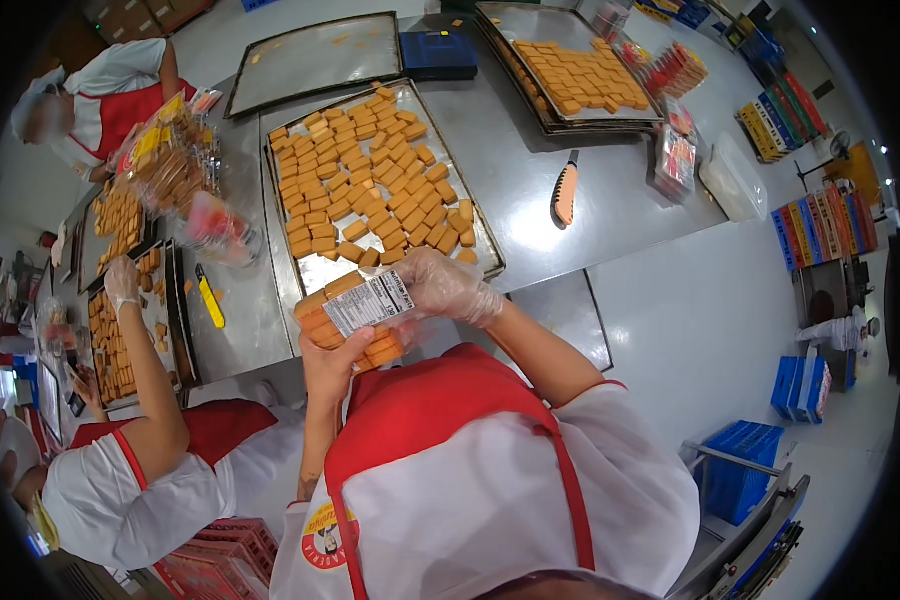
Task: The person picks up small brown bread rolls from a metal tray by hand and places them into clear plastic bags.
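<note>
A clear plastic bag of rectangular cookies (379,346) is held up in front of my red apron, its printed nutrition label facing me. My bare left hand (334,367) grips the lower side of the bag, thumb across its front. At the bag's right end, my right hand (446,289) in a clear plastic glove has its fingers closed around the plastic. Just beyond the hands lies a metal baking tray (474,244) covered with loose golden cookies (360,176). The right fingertips are partly hidden behind the bag and label.
An orange-handled knife (565,191) and a yellow utility knife (211,296) lie on the steel table (525,225). Stacked trays of cookies (577,79) stand at the back right. Filled bags (172,157) are piled on the left. A co-worker's gloved hand (122,281) reaches over another tray.
</note>
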Motion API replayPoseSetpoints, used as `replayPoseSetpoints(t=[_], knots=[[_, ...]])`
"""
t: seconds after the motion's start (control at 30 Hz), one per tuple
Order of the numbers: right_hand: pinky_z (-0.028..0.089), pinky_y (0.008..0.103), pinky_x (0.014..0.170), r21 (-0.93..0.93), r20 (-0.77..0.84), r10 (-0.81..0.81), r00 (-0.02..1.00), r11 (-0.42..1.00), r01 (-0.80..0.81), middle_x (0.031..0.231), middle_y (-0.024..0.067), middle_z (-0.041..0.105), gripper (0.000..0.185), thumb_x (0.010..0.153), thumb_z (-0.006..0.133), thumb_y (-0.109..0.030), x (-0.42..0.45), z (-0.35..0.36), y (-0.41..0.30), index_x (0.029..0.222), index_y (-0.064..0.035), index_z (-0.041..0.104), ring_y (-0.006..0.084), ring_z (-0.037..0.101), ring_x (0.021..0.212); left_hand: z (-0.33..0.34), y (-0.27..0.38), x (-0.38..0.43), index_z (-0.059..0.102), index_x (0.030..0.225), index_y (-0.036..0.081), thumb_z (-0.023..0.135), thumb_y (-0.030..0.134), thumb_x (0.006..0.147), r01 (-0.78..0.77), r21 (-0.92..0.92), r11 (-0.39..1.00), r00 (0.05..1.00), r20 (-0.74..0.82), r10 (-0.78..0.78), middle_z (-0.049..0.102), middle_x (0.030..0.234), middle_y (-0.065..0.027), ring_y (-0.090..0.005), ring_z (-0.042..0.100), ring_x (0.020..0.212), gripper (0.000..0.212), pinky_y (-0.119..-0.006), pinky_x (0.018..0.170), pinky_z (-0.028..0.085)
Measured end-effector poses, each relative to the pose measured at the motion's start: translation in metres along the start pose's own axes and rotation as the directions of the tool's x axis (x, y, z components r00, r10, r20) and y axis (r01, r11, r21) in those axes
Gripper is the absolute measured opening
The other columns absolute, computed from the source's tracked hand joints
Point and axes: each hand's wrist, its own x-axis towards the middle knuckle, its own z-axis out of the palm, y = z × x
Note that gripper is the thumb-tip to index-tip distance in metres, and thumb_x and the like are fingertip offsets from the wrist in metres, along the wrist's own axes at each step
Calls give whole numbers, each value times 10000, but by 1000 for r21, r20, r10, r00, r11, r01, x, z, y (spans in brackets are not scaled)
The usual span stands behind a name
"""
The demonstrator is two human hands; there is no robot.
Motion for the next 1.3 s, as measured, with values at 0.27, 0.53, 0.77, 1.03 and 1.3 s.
replayPoseSetpoints(t=[0.27, 0.53, 0.77, 1.03, 1.3], knots=[[510, 251, 613, 157, -79, 119, 990, 982, -105, 921, 102, 598, 308, 772, 589, -96, -16, -6, -13, 1051, 17, 527, 123, 597, 723, 6, -10, 5, 506, 1080, -12, 694, 67, 729, -13, -49, 999, 1000, -14, 12, 608, 974, -89, -137, 590, 861, 406, -278, 777, 481], [481, 285, 577, -103, -21, 335, 942, 936, -336, 714, 115, 608, 326, 836, 543, -295, -29, -9, 13, 761, 19, 588, 169, 599, 625, 1, -32, 9, 405, 1209, 32, 573, 203, 847, 46, -96, 994, 999, 28, -44, 545, 1098, -72, -144, 549, 946, 435, -295, 806, 453], [508, 276, 549, 186, -796, 91, 599, 978, 98, 781, 114, 610, 223, 781, 611, -177, -36, -113, 15, 913, 2, 593, 214, 612, 651, -54, -19, 0, 431, 1207, 82, 555, 168, 857, -16, 12, 1000, 983, -181, 18, 523, 1121, -71, -165, 542, 973, 381, -255, 793, 427], [477, 255, 518, 330, -772, 141, 620, 922, 202, 804, 59, 550, 224, 814, 571, -180, -18, -193, 81, 919, 16, 550, 164, 582, 678, -97, -33, -9, 597, 899, 26, 524, 232, 890, -75, 98, 992, 924, -366, 106, 583, 1061, -108, -164, 577, 917, 218, -275, 777, 450], [479, 232, 649, 6, -868, -107, 485, 974, 225, 801, 55, 586, 250, 859, 531, -229, -56, -144, 140, 900, 10, 590, 124, 562, 696, -102, -57, 7, 611, 886, 43, 366, 407, 928, -15, 17, 1000, 931, -364, 20, 572, 1122, -89, -176, 542, 1000, 440, -299, 846, 381]])
